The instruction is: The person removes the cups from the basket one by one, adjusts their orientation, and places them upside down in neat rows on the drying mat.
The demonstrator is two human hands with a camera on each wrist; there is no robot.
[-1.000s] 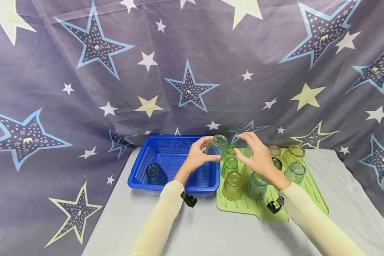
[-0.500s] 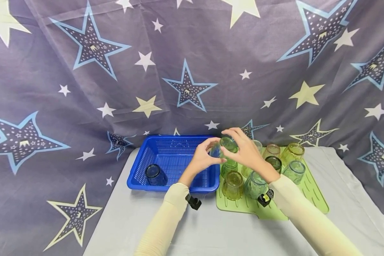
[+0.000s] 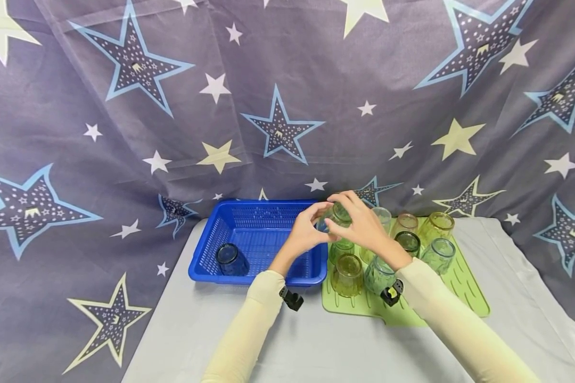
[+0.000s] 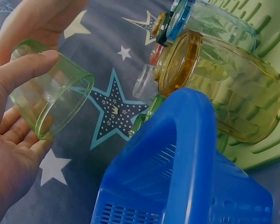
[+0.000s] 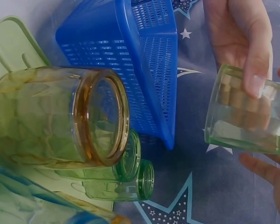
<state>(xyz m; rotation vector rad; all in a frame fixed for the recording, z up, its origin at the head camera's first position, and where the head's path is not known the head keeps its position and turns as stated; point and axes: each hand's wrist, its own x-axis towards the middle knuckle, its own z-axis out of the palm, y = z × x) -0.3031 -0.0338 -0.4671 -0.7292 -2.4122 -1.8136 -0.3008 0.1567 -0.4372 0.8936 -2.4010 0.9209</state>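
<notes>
A pale green glass [image 3: 339, 214] is held up between both hands, above the gap where the blue basket meets the mat. My left hand [image 3: 307, 232] grips it from the left; in the right wrist view the left thumb [image 5: 255, 79] presses on its wall, with fingers showing through behind. From the other side my right hand [image 3: 364, 226] curves its fingers and thumb round the same glass [image 4: 56, 88]. Part of the glass is covered by the hands in the head view. Inside the blue basket [image 3: 259, 201] lies a dark blue glass [image 3: 232, 259], tilted, near the left wall.
On a light green drying mat [image 3: 402, 317] stand several upside-down tumblers, among them an amber glass [image 3: 348, 275], a light blue glass [image 3: 439, 255] and a yellow glass [image 3: 436, 227]. A star-patterned cloth [image 3: 287, 48] hangs behind the grey-white table [image 3: 316, 346].
My right hand has moved left from above the mat and come round the glass in my left hand. The left hand has shifted slightly. The dark blue glass stays put.
</notes>
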